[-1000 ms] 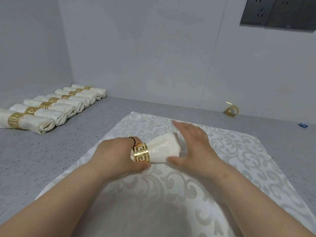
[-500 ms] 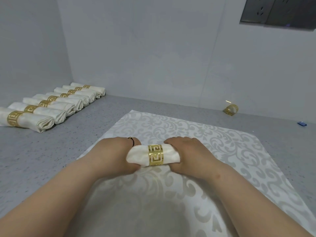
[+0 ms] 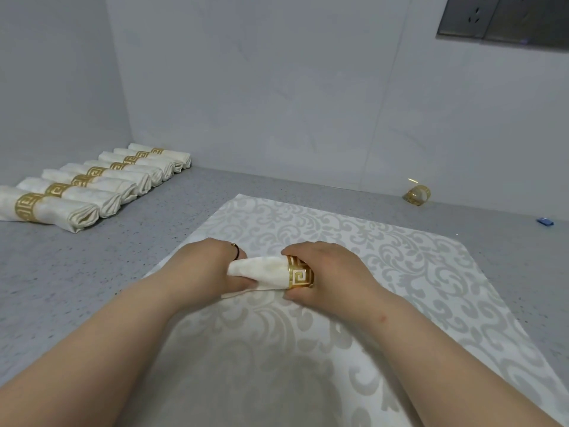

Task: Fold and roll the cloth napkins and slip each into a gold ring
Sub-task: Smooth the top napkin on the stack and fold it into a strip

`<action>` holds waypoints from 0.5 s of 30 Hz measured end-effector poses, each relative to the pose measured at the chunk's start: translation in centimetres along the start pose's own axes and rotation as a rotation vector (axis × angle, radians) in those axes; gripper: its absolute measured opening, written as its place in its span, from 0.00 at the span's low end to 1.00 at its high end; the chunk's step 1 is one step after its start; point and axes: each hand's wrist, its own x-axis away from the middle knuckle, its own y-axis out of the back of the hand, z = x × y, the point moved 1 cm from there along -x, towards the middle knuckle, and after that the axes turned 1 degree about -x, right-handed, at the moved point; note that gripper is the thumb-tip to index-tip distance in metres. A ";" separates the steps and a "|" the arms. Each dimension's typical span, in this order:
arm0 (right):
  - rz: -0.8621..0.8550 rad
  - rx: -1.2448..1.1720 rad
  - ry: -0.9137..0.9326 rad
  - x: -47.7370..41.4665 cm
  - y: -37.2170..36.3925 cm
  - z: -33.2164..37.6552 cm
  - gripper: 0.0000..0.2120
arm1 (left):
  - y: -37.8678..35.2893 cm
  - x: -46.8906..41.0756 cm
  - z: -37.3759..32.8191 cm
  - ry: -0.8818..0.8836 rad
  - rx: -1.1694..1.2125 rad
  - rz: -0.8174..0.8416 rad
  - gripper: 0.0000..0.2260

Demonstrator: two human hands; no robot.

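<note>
1. Grip first: the left hand (image 3: 212, 269) is curled round the bare end of the rolled napkin (image 3: 261, 272), while the right hand (image 3: 332, 272) is wrapped round the end wearing the gold ring (image 3: 300, 274).
2. The roll is held just above the patterned cloth (image 3: 400, 272) spread mid-bench.
3. Done so far: seven ringed rolls (image 3: 92, 186) are lined up at 10 o'clock on the bench (image 3: 92, 272).
4. The ring looks off-centre, so it probably needs to be nudged back to the middle.
5. Left, by the look of it: a spare ring (image 3: 417, 195) at 2 o'clock by the wall, and the flat cloth might be the napkin for it.
</note>
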 end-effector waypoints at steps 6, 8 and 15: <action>-0.010 0.037 0.025 -0.1 -0.7 0.5 0.24 | 0.1 0.5 -1.5 -0.145 0.006 -0.162 0.36; -0.008 0.045 0.034 -0.1 -0.9 0.7 0.26 | -0.1 0.3 -2.3 -0.192 -0.051 -0.176 0.34; 0.038 -0.068 -0.041 0.1 -0.8 0.1 0.26 | -0.8 0.2 -1.8 -0.174 0.000 -0.063 0.27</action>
